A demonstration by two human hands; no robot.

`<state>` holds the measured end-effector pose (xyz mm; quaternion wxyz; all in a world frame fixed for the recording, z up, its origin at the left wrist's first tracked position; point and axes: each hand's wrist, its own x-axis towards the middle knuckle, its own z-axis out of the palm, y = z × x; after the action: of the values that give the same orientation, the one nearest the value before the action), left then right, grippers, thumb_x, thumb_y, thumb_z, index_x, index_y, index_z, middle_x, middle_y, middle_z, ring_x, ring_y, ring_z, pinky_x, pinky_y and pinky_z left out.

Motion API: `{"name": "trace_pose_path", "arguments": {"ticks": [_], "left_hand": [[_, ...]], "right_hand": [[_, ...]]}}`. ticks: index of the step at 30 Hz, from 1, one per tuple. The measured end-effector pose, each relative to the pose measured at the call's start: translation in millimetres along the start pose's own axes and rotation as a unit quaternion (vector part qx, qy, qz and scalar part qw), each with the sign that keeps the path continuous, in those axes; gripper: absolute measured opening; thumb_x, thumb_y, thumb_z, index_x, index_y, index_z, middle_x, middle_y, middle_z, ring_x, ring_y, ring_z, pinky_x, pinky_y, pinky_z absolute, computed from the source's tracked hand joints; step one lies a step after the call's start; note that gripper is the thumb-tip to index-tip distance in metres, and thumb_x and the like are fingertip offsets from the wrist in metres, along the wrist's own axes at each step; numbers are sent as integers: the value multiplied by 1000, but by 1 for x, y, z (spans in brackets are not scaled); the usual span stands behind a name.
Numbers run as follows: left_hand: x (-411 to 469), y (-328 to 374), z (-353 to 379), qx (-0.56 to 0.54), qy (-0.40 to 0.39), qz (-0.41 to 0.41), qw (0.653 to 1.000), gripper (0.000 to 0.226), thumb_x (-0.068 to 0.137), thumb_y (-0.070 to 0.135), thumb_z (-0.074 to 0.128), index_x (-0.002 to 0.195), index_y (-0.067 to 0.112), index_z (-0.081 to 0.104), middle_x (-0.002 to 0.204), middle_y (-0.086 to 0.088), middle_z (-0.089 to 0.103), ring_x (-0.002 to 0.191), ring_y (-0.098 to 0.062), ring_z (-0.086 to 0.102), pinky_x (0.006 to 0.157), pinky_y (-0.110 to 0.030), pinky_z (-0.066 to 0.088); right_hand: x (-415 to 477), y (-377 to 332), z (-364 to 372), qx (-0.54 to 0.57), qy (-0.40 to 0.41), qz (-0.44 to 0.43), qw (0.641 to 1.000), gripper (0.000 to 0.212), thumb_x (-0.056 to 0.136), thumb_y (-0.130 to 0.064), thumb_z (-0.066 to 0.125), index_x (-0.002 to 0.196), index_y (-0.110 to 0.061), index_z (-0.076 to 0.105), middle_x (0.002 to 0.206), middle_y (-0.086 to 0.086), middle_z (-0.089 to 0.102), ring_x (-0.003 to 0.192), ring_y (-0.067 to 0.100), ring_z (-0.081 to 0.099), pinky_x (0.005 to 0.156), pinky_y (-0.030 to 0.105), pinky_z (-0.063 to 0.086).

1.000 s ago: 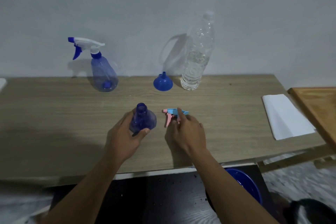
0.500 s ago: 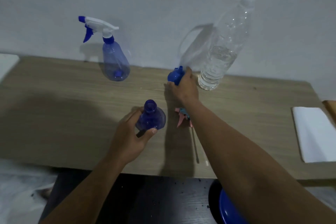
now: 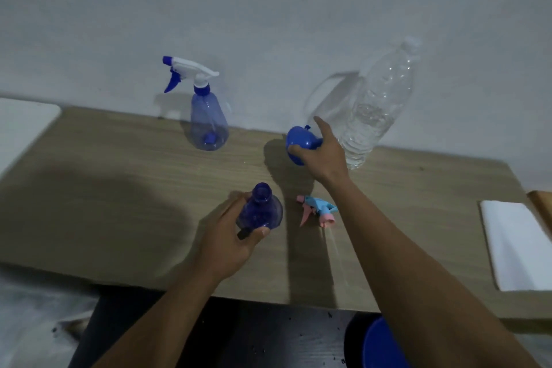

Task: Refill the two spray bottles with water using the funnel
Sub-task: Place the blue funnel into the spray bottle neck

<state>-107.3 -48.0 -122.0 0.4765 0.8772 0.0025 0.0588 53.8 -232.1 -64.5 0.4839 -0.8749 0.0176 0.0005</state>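
Observation:
An uncapped dark blue spray bottle [image 3: 263, 212] stands near the table's front, gripped around its body by my left hand [image 3: 230, 236]. Its pink and light blue trigger head [image 3: 318, 210] lies on the table just right of it. My right hand [image 3: 321, 152] holds the blue funnel [image 3: 298, 142], tilted and lifted off the table, beside the clear water bottle [image 3: 373, 116]. A second spray bottle [image 3: 207, 116], pale blue with a white and blue trigger head on, stands at the back left against the wall.
The wooden table [image 3: 119, 188] runs along a grey wall. A folded white cloth [image 3: 519, 245] lies at the right end, a white object [image 3: 24, 125] at the left end. A blue bowl [image 3: 379, 346] sits below the front edge.
My right hand left the trigger head on the table, reached back to the funnel, closed on it and lifted it. My left hand kept hold of the open bottle.

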Motion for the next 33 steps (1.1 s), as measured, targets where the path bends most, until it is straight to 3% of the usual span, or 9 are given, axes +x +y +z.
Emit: {"name": "trace_pose_path", "arguments": {"ticks": [3,6,11,13,17,19,24,29,33], "left_hand": [[-1,6,-3,12,1,-4,1000,59,79,32,82,132,19,58,121,9,63,105,1,57,86,1,35],[-2,14,-6,6,13,-8,1000,57,77,24,84,128,16,61,117,8,65,99,10,52,82,4,32],[-4,17,-10,21,2,-20,1000,51,77,28,83,122,20,62,110,11,65,96,-1,58,79,3,33],[-6,20,-12,12,4,-25,1000,48,78,23,83,121,16,63,104,14,64,89,10,53,77,5,32],[-8,22,-14,-23,-21,-39,999,45,81,10,80,122,15,61,92,31,52,82,34,47,70,5,34],[-6,20,-14,-24,-27,-51,998,49,81,15,80,125,19,59,91,27,56,81,30,50,69,5,35],[-4,20,-16,7,-36,-68,997,48,81,31,80,124,26,60,106,12,66,88,-1,56,66,5,35],[-2,16,-17,9,-49,-63,997,44,82,32,79,121,28,59,106,12,66,84,6,56,66,2,38],[-1,14,-17,9,-55,-63,996,47,84,36,77,126,29,57,105,13,66,81,10,54,67,5,37]], "right_hand": [[-27,-18,-19,69,6,21,997,59,78,-35,82,130,-24,57,122,-3,61,94,8,63,69,20,47],[-54,-34,-31,125,12,25,992,56,77,-34,84,122,-23,54,118,0,64,95,5,64,71,21,47],[-93,-58,-34,194,-23,-16,981,75,82,-25,81,144,-33,40,120,-3,58,96,-3,62,69,10,50],[-103,-66,-31,212,-34,-36,976,69,82,-23,81,141,-32,47,121,-1,61,96,-3,65,71,14,52],[-116,-69,-17,224,-18,-66,972,56,76,-15,87,123,-22,59,121,1,65,108,14,67,81,26,58],[-122,-67,-9,225,-22,-78,971,55,72,-13,89,118,-20,59,122,1,64,109,15,67,84,30,59],[-132,-53,13,240,-12,-91,966,60,70,2,88,120,-14,58,121,-3,61,114,16,65,92,38,59],[-131,-36,27,254,-13,-89,963,61,69,5,86,119,-15,56,124,-7,60,119,16,62,94,44,58],[-135,-30,31,233,-21,-73,970,70,62,-25,93,120,-25,53,129,-6,56,122,15,58,91,40,59]]}}
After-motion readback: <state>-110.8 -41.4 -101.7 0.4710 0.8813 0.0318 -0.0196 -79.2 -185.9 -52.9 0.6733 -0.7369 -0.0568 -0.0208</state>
